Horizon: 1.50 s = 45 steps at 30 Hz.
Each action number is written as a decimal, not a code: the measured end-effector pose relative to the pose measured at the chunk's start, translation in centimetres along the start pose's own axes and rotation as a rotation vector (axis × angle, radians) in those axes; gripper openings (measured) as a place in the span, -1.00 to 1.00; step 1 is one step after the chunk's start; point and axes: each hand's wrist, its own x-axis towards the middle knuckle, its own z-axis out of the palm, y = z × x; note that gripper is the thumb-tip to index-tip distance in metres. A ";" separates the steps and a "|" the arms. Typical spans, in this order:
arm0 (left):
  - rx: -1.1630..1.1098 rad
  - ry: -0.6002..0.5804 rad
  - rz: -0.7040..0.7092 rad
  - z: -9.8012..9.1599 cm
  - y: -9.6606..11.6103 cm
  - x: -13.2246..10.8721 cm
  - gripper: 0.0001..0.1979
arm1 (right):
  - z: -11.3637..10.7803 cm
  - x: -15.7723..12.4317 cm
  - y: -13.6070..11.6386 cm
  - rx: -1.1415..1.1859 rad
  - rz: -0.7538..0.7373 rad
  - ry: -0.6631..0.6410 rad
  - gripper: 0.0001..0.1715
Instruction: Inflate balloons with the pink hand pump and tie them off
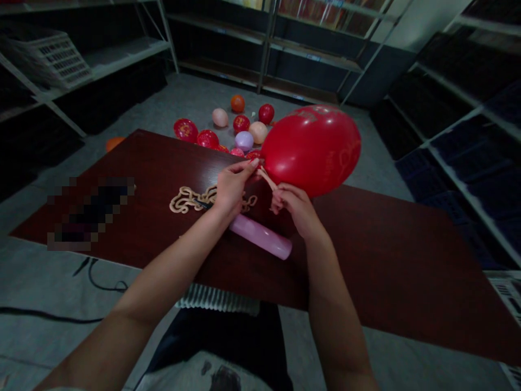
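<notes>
A large inflated red balloon (315, 149) with faint gold print is held over the table, its neck toward the left. My left hand (233, 187) pinches that neck between thumb and fingers. Beside it, my right hand (293, 203) is closed on a stretched beige strip (267, 180) that runs up to the balloon's neck. Under my hands lies a pink-purple air pump (262, 237), its left end hidden by my left wrist. A tangled beige cord (185, 200) rests on the table, partly behind my left hand.
The dark red-brown table (391, 255) spans the view. A blurred-out dark object (95, 209) lies at its left. Several small balloons, including a lilac one (244, 141), rest on the floor beyond. Metal shelves (222, 32) stand around, with a white basket (61, 57) at left.
</notes>
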 end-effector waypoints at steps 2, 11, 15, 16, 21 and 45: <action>0.037 -0.021 0.008 -0.3 0.2 0.4 -0.84 | -0.7 -0.1 -0.7 0.147 -0.036 0.059 -0.72; 0.669 -0.394 0.756 -0.7 1.2 -1.1 -0.92 | -2.6 0.3 -1.0 0.418 -0.066 0.237 -0.64; 0.975 -0.592 1.192 -1.2 1.5 -2.2 -0.87 | -3.1 0.6 -0.9 0.613 -0.049 0.262 -0.66; 1.027 -0.588 1.269 -1.2 1.5 -2.4 -0.86 | -3.1 0.6 -0.8 0.656 -0.042 0.264 -0.66; 1.115 -0.750 1.382 -0.8 1.6 -3.7 -0.73 | -2.6 0.9 -0.5 0.791 0.037 0.278 -0.65; 1.113 -0.715 0.682 -1.2 3.1 -2.0 -0.83 | -1.0 -0.7 -1.1 0.411 -0.052 0.001 -0.62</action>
